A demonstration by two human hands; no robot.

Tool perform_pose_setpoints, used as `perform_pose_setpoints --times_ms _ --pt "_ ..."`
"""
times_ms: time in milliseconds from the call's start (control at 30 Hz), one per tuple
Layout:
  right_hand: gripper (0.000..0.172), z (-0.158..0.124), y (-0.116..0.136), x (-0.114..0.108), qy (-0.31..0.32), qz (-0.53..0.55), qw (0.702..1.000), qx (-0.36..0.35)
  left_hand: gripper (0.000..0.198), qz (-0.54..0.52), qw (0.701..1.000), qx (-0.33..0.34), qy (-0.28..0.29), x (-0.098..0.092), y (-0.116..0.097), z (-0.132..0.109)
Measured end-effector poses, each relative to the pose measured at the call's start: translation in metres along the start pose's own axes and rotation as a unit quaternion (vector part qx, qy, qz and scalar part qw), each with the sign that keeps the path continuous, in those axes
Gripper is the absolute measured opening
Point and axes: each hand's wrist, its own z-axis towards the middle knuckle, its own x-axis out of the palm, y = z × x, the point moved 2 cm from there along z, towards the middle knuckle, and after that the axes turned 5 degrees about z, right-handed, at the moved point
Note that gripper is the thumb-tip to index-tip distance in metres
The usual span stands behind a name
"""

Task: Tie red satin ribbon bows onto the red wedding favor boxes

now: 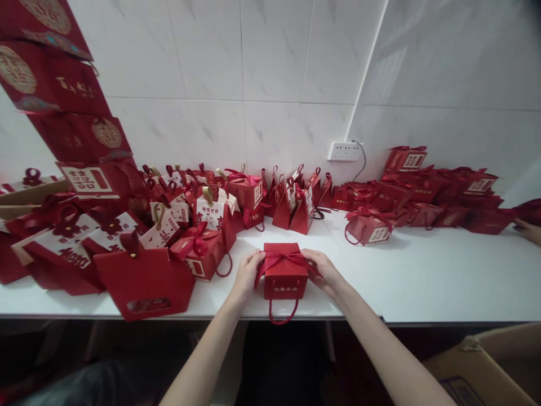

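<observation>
A small red gift box (285, 288) stands upright at the table's front edge, its cord handle hanging over the edge. A dark red ribbon (282, 258) crosses its top, with a knot or bow near the middle. On the left side of the box, my left hand (250, 269) pinches one end of the ribbon. Opposite it, my right hand (323, 270) has its fingers closed on the ribbon's other side. Nearest on the left is another ribbon-tied gift box (203, 251), and farther back on the right lies a similar box (369, 226).
Many red gift bags (146, 270) crowd the left of the white table (439, 276), beside a tall stack of red boxes (91, 135). More red boxes (426, 189) are piled at the back right, near another person's hand (528, 231). A cardboard carton (486, 361) sits below right.
</observation>
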Motion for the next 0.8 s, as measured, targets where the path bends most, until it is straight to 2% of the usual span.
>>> perform_pose_setpoints --times_ms 133,167,267,300,333,367,433,533,567,667,767,800 --pt "0.041 -0.003 -0.011 -0.009 -0.016 0.021 0.999 -0.047 0.032 -0.030 1.000 -0.006 -0.003 -0.003 0.000 0.003" --pt "0.050 -0.005 -0.011 -0.012 -0.011 0.010 0.997 -0.073 0.032 -0.035 0.999 -0.014 0.008 -0.005 -0.002 0.006" --pt "0.099 -0.010 -0.003 -0.018 0.039 -0.100 0.985 -0.133 0.036 -0.045 0.997 -0.044 0.048 -0.008 -0.011 0.027" --pt "0.107 -0.008 0.000 -0.018 0.063 -0.140 0.979 -0.133 0.038 -0.047 0.996 -0.051 0.055 -0.008 -0.013 0.038" --pt "0.108 -0.004 0.003 -0.018 0.081 -0.164 0.975 -0.124 0.038 -0.050 0.996 -0.055 0.057 -0.006 -0.014 0.050" --pt "0.105 0.002 0.006 -0.018 0.092 -0.163 0.977 -0.106 0.037 -0.054 0.996 -0.056 0.053 -0.005 -0.015 0.062" --pt "0.095 0.023 0.011 -0.015 0.101 -0.077 0.991 -0.049 0.035 -0.071 0.995 -0.051 0.039 0.000 -0.013 0.086" --pt "0.064 0.062 0.012 -0.007 0.103 0.068 0.991 0.056 0.038 -0.107 0.994 -0.020 0.010 0.004 -0.009 0.107" --pt "0.056 0.074 0.010 -0.003 0.108 0.095 0.986 0.082 0.039 -0.117 0.993 -0.003 0.003 0.005 -0.008 0.108" --pt "0.052 0.094 0.005 0.008 0.149 0.202 0.960 0.125 0.041 -0.125 0.991 0.049 0.004 0.003 -0.007 0.103" --pt "0.040 0.092 0.001 0.015 0.179 0.351 0.907 0.147 0.045 -0.103 0.991 0.082 0.035 0.003 -0.006 0.091" --pt "0.036 0.088 0.000 0.016 0.175 0.374 0.899 0.148 0.046 -0.087 0.991 0.093 0.046 0.005 -0.005 0.088"
